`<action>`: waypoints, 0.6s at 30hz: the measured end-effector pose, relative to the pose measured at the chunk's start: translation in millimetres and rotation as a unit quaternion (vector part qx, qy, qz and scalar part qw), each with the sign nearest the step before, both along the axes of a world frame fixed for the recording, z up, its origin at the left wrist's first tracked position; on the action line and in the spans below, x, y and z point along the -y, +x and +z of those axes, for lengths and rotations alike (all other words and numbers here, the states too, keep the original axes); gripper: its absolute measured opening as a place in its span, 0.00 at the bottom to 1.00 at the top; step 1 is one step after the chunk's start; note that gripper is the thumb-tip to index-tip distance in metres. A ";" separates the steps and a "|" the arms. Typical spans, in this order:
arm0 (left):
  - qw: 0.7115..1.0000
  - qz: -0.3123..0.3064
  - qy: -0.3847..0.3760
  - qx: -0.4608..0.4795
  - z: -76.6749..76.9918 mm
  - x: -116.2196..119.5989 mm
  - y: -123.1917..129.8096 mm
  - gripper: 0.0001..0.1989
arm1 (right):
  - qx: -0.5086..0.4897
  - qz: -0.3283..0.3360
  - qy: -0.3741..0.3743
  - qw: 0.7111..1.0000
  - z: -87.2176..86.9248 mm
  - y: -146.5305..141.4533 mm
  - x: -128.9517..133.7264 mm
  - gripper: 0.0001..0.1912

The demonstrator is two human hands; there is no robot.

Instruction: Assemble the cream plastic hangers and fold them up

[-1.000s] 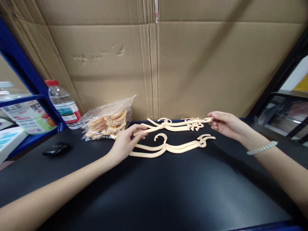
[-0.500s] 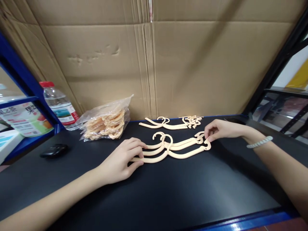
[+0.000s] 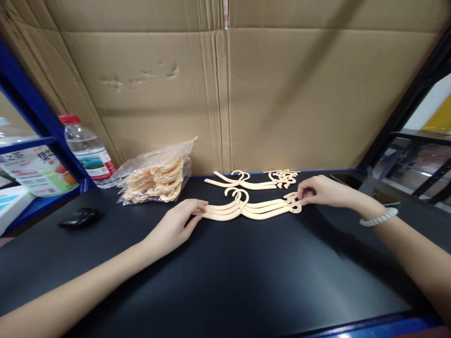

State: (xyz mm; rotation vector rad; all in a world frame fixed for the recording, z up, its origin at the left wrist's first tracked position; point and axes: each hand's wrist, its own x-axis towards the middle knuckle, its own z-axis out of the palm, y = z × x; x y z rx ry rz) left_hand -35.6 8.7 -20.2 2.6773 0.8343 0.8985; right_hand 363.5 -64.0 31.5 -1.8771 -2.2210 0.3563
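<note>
Several cream-coloured hangers (image 3: 264, 211) lie close together on the black table, their round hooks overlapping in the middle. My left hand (image 3: 181, 220) grips their left ends between thumb and fingers. At the other end, my right hand (image 3: 310, 190) has its fingers closed on the notched right tips of the hangers. Behind them lies another group of cream hangers (image 3: 259, 186), with small cream pieces (image 3: 283, 177) beside its right end. Neither hand touches that group.
A clear bag of cream pieces (image 3: 155, 180) stands at the left, near a red-capped water bottle (image 3: 89, 152) and a black mouse (image 3: 80, 218). A dark phone (image 3: 347, 180) lies behind my right wrist. Cardboard (image 3: 317, 94) rises behind the table (image 3: 246, 277).
The front hanger has moved back against the others, so they now lie closer together. Both hands have moved with it, my left hand slightly back and to the left.
</note>
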 end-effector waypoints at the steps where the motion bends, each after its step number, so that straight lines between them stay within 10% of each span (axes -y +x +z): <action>1: 1.000 0.001 0.005 0.003 0.0 -0.4 0.1 0.07 | 0.005 0.000 0.009 1.000 0.1 -0.5 -0.1 0.05; 7: 1.000 0.012 0.026 0.009 -0.3 -0.5 -0.1 0.08 | 0.012 -0.012 0.063 0.998 0.9 -6.6 1.1 0.04; 18: 1.000 0.007 0.020 0.014 1.1 -0.1 1.2 0.08 | -0.034 0.127 0.033 0.991 -9.1 -22.8 8.4 0.36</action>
